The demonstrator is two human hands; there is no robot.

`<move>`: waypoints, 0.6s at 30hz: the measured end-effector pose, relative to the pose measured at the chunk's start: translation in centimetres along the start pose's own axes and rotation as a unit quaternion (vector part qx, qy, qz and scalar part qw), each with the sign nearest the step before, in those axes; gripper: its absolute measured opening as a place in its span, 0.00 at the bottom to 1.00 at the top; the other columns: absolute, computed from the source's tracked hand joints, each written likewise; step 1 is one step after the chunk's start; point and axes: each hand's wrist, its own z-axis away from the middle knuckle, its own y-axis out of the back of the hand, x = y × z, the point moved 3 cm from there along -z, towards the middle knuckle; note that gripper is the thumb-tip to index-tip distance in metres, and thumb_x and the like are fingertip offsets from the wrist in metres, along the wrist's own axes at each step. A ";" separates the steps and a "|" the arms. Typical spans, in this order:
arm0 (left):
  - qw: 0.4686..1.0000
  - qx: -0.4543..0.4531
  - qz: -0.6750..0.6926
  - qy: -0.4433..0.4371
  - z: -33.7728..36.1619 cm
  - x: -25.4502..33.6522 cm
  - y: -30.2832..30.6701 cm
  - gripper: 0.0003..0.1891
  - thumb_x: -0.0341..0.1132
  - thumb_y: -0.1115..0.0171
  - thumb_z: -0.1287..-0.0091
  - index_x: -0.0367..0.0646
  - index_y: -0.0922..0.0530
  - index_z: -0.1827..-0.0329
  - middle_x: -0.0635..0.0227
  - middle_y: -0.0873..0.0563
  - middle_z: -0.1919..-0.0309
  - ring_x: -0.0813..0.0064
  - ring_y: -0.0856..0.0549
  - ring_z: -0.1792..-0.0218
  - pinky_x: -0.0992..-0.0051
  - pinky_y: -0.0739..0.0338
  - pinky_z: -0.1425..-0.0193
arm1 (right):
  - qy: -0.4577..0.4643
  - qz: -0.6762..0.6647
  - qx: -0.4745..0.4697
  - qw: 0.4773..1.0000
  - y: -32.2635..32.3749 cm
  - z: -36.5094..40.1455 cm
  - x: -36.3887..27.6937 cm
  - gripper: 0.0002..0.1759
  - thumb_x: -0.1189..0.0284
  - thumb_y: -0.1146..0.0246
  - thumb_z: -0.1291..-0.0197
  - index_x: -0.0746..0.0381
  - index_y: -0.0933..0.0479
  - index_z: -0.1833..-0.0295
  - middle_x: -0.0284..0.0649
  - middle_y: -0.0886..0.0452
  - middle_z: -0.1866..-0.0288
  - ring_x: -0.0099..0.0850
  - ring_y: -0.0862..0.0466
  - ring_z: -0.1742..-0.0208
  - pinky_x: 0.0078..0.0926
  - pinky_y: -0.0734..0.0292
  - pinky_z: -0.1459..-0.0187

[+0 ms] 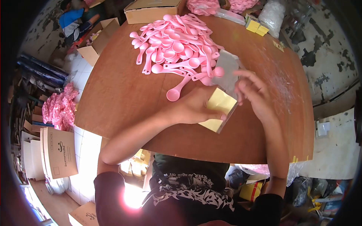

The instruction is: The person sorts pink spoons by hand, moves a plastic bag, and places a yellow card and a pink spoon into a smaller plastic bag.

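My left hand (pixel 192 105) is closed round a yellow card (pixel 220 101) that looks to be inside a clear plastic sleeve, the thumb lying across its face. Just right of the card's upper edge is my right hand (pixel 254 92), fingers bent and drawn together; whatever they pinch is too small to make out. Beyond both hands lies a heap of pink measuring spoons (pixel 177 47). One pink spoon (pixel 173 95) rests apart, near my left wrist. A stack of clear plastic bags (pixel 227 66) lies flat between the heap and my right hand.
Thin clear strips (pixel 281 83) litter the right of the brown table (pixel 113 86). At its far edge stand a cardboard box (pixel 152 11), yellow card stacks (pixel 256 25) and a bulging clear bag (pixel 272 17). Cartons (pixel 60 152) stand on the left floor. Another person (pixel 71 22) sits far left.
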 end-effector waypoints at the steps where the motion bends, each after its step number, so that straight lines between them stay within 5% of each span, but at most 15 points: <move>1: 0.997 -0.076 0.016 0.028 0.2 0.5 -0.4 0.23 0.35 0.29 0.40 0.36 0.26 0.45 0.67 0.16 0.58 0.79 0.19 0.55 0.74 0.23 0.50 | -0.002 -0.008 0.077 0.997 1.0 -0.9 0.4 0.11 0.71 0.38 0.34 0.66 0.19 0.52 0.30 0.19 0.66 0.17 0.22 0.70 0.16 0.28 0.69; 4: 0.966 -0.249 0.064 -0.012 1.1 0.8 -2.3 0.21 0.39 0.30 0.40 0.36 0.23 0.49 0.65 0.15 0.60 0.76 0.17 0.58 0.73 0.22 0.53 | 0.133 0.188 0.047 0.972 -0.7 -3.4 1.9 0.10 0.71 0.37 0.36 0.65 0.19 0.54 0.31 0.18 0.67 0.21 0.21 0.69 0.20 0.25 0.66; 8: 0.942 -0.326 0.068 0.035 1.7 1.1 -2.9 0.22 0.39 0.29 0.41 0.36 0.23 0.48 0.64 0.14 0.62 0.76 0.16 0.61 0.72 0.21 0.56 | 0.218 0.367 -0.041 0.903 -5.4 -6.0 2.7 0.09 0.73 0.32 0.46 0.59 0.16 0.57 0.36 0.18 0.64 0.31 0.20 0.61 0.30 0.24 0.58; 10: 0.937 -0.336 0.084 0.034 1.7 0.9 -2.8 0.22 0.39 0.29 0.41 0.37 0.23 0.48 0.65 0.14 0.62 0.77 0.16 0.62 0.74 0.21 0.57 | 0.308 0.494 -0.134 0.802 -7.8 -6.9 3.0 0.13 0.72 0.30 0.48 0.56 0.16 0.54 0.35 0.21 0.58 0.32 0.22 0.55 0.29 0.26 0.53; 16: 0.941 -0.330 0.065 0.030 1.3 0.4 -2.1 0.21 0.38 0.29 0.39 0.36 0.23 0.48 0.66 0.14 0.63 0.81 0.17 0.61 0.75 0.22 0.58 | 0.349 0.548 -0.168 0.742 -10.4 -8.9 3.9 0.07 0.72 0.33 0.47 0.56 0.16 0.61 0.33 0.23 0.55 0.34 0.26 0.49 0.34 0.29 0.47; 18: 0.944 -0.322 0.069 0.037 1.3 0.4 -1.7 0.20 0.37 0.29 0.39 0.36 0.23 0.48 0.67 0.14 0.62 0.81 0.18 0.61 0.75 0.22 0.58 | 0.393 0.470 -0.149 0.776 -10.0 -8.8 2.9 0.06 0.71 0.37 0.42 0.57 0.17 0.59 0.36 0.21 0.61 0.34 0.24 0.52 0.33 0.29 0.51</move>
